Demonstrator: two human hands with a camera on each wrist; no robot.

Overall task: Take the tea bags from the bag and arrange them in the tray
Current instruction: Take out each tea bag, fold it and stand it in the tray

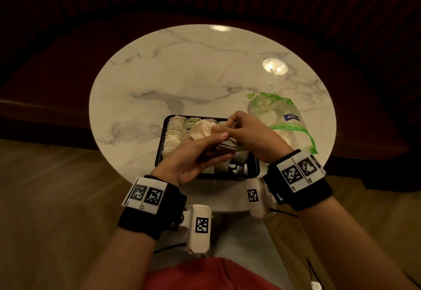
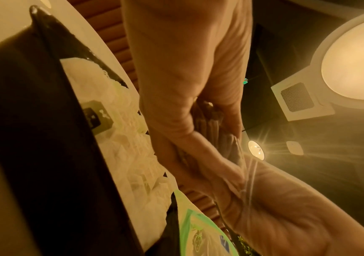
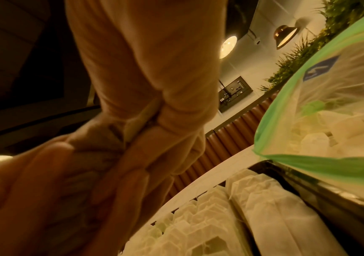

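A black tray (image 1: pixel 160 153) sits at the near edge of the table, with rows of pale tea bags (image 1: pixel 175 130) standing in its left and far parts. Just above it, my left hand (image 1: pixel 218 146) grips a bunch of tea bags (image 1: pixel 202 130) between thumb and fingers. My right hand (image 1: pixel 234 128) meets it from the right and pinches one tea bag (image 3: pixel 141 121) at the bunch's edge. The clear zip bag (image 1: pixel 273 112) with green trim lies to the right of the tray, with more tea bags inside. The hands hide the middle of the tray.
The round white marble table (image 1: pixel 182 73) is bare across its far half, with lamp reflections on it. The zip bag's green opening (image 3: pixel 308 161) lies over the tray's right rim (image 3: pixel 308 187). Dark seating surrounds the table, and wooden floor lies to the left.
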